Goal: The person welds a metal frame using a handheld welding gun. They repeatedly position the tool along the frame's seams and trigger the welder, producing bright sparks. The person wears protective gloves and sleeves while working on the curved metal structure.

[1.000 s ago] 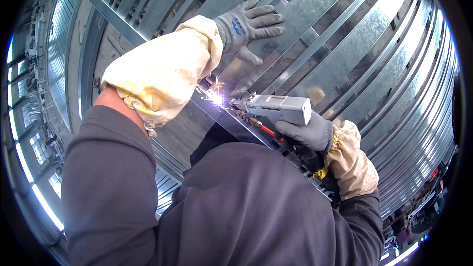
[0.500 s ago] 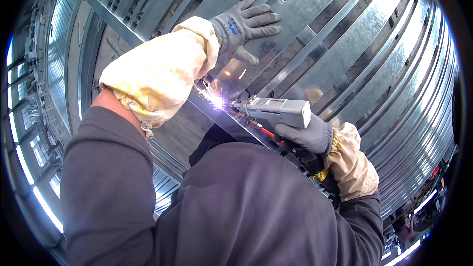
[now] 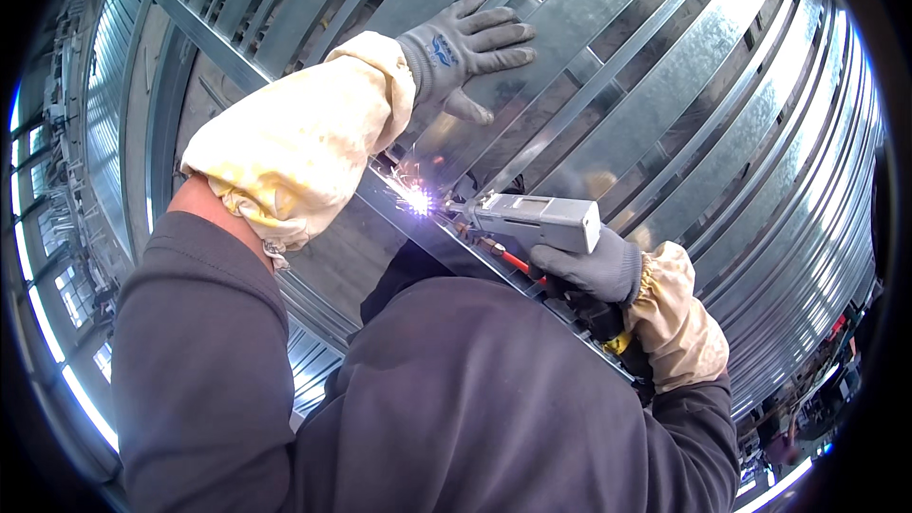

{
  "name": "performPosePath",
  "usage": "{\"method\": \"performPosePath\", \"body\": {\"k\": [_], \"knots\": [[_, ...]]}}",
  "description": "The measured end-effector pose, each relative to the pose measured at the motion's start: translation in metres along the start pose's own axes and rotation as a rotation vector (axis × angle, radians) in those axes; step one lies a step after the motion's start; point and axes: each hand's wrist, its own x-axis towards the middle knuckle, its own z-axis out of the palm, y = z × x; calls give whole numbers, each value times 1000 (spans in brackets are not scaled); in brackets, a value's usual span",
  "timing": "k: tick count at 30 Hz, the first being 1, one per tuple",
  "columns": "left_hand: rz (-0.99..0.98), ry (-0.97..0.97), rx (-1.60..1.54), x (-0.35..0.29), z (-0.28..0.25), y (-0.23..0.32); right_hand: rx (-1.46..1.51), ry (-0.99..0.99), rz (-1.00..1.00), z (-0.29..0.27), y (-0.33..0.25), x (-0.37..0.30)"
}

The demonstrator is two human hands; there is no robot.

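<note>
My left hand (image 3: pixel 467 52), in a grey work glove, lies with fingers spread on a wide galvanized metal slat (image 3: pixel 546 47). My right hand (image 3: pixel 594 269), gloved alike, is wrapped round the grip of a grey, box-shaped handheld welding gun (image 3: pixel 537 218). The gun's nozzle points left at a steel rail (image 3: pixel 404 218). A bright violet-white arc (image 3: pixel 416 199) burns at its tip, throwing sparks over the rail where slat ends meet it. A red tube (image 3: pixel 513 258) runs below the gun. Cream sleeve guards (image 3: pixel 285 142) cover both forearms; the gun's grip is mostly hidden by my right fingers.
Long parallel metal slats (image 3: pixel 703 95) with gaps between them spread away to the right. More metal profiles (image 3: pixel 112 95) lie at the left beyond a strip of floor (image 3: pixel 144 95). My dark-clothed knee or body (image 3: pixel 475 370) fills the lower middle, close to the rail.
The view has shifted slightly. The arc still burns at about the same place on the rail, with my left hand still spread and my right still gripping the welding gun.
</note>
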Motion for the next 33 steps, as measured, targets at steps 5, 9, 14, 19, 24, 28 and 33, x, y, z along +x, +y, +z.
{"method": "performPosePath", "body": {"k": [5, 9, 14, 19, 24, 28, 33], "knots": [[-4, -2, -1, 0, 3, 0, -20, -13, -44, 1, 1, 0], [25, 78, -33, -2, 8, -2, -7, -16, -23, 2, -3, -2], [2, -7, 27, -2, 6, -3, -3, -13, -5, 1, 2, -5], [30, 86, -20, -1, 8, -2, 44, 4, -89, 4, 7, -7], [9, 20, 22, -3, 7, -3, 20, -33, 88, 0, -3, -10], [16, -4, 28, -1, 6, -3, 57, 9, -34, 3, 4, -11], [25, 74, 11, -3, 10, -3, 52, -20, -4, 2, 5, -14]]}}
